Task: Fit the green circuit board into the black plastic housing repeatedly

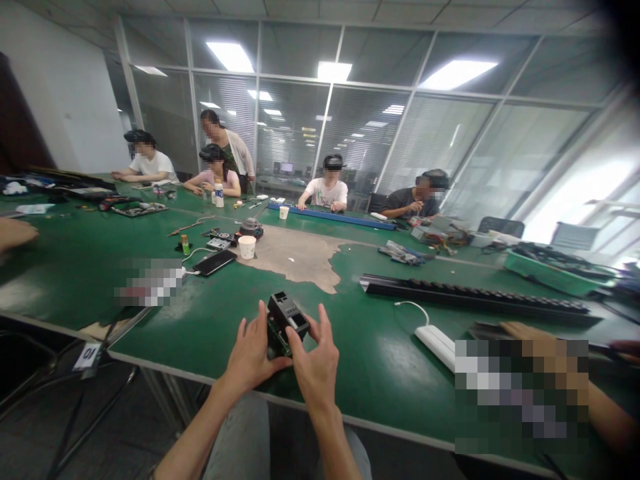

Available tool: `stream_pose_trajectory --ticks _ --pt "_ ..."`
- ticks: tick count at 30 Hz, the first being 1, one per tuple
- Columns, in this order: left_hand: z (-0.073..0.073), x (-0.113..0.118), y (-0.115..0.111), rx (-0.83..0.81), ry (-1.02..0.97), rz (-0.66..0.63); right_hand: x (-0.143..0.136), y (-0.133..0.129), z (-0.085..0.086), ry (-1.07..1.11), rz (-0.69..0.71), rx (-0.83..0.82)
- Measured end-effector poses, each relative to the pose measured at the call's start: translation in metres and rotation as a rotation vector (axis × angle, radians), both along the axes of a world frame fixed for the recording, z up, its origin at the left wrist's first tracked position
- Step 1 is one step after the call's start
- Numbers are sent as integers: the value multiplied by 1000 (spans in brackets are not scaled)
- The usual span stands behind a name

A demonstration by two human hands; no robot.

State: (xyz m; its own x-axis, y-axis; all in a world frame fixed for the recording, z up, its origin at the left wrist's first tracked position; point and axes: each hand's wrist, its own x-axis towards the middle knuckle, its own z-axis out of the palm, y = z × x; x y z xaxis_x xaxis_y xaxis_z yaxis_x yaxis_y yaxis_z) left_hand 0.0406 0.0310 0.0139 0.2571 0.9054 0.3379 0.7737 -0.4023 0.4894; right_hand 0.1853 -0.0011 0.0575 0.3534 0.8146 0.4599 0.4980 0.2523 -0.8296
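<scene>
A small black electronic module [285,319] with a green circuit board on its underside is held upright just above the green table [380,360] near its front edge. My left hand [251,353] grips it from the left, thumb underneath and fingers raised. My right hand [315,360] holds its right side, fingers spread upward.
A long black slotted rail [475,297] lies to the right, a white power strip [436,341] nearer me. A phone [215,262] and paper cup [247,247] sit ahead on the left. A neighbour's hand [525,331] is at right. Several people sit at the far side.
</scene>
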Motion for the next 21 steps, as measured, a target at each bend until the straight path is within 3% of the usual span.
stream_pose_trajectory --ticks 4,11,21 --pt "4 0 -2 -15 2 3 26 10 2 18 -102 29" --pt "6 0 -3 -25 8 -6 75 31 -34 -77 -229 -37" --pt "5 -1 -2 -26 33 -6 81 39 -60 -204 -271 -69"
